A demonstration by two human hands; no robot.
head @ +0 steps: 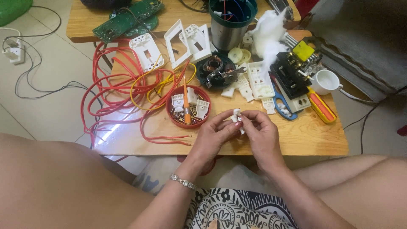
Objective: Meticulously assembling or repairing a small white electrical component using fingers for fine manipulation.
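My left hand and my right hand meet over the near edge of a low wooden table. Between their fingertips they pinch a small white plastic part. A bracelet sits on my left wrist. Just left of my hands stands a red round tray with screws, small white parts and an orange-handled screwdriver in it.
Red and yellow wires sprawl over the table's left side. White switch plates, a motor in a dark housing, a steel cylinder, a black block, a white cup, blue scissors and a green circuit board crowd the far side.
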